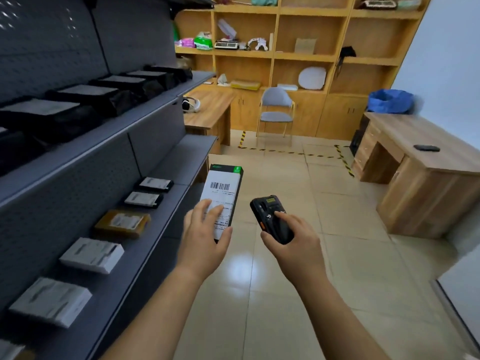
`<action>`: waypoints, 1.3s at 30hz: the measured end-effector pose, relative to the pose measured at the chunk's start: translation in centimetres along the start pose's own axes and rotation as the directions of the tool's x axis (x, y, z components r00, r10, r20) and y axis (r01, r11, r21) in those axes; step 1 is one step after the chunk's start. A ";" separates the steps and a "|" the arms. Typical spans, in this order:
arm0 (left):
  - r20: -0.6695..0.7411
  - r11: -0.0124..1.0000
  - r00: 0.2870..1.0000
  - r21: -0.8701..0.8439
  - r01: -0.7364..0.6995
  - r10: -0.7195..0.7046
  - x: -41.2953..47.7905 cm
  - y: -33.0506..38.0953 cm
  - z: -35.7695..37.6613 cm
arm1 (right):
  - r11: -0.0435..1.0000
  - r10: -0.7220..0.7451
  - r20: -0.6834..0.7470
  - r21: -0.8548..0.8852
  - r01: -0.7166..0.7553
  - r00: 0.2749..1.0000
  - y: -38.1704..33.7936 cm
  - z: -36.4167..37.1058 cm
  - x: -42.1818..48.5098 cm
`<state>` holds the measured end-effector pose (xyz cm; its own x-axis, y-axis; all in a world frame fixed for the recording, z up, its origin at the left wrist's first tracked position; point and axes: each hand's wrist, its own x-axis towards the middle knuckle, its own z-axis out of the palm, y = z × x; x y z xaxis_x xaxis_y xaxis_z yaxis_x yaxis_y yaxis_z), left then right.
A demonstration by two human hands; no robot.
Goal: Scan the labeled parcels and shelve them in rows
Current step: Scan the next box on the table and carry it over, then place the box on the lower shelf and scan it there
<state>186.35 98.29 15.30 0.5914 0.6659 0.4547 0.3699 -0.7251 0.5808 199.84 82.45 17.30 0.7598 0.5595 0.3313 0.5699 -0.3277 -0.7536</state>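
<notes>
Glossy tiled floor point(298, 281), wooden wall shelving point(309, 56) — grey chair point(276, 116), pale wall point(446, 61)

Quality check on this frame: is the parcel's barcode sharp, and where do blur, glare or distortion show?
Head view: barcode on the parcel in the left hand distinct, fine print smeared; scanner in the right hand sharp; nearest shelf boxes blurred; glare on floor tiles; wide-angle bending at edges.

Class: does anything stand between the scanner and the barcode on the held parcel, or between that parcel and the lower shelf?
Nothing visible blocks either. The left hand covers only the lower label of the parcel; its barcode is bare, beside the scanner in the right hand. Open air lies between parcel and lower shelf.
</notes>
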 end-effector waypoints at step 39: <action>-0.549 0.504 0.410 -0.024 0.863 -0.728 54.4 -34.5 31.8 | 0.870 -0.448 0.799 0.285 0.403 0.402 13.7 51.8 74.2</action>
<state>228.52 153.95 -1.52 -0.4205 0.8973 0.1341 0.6800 0.2138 0.7014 247.79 158.93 2.11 -0.2000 0.9797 0.0170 0.7125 0.1573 -0.6838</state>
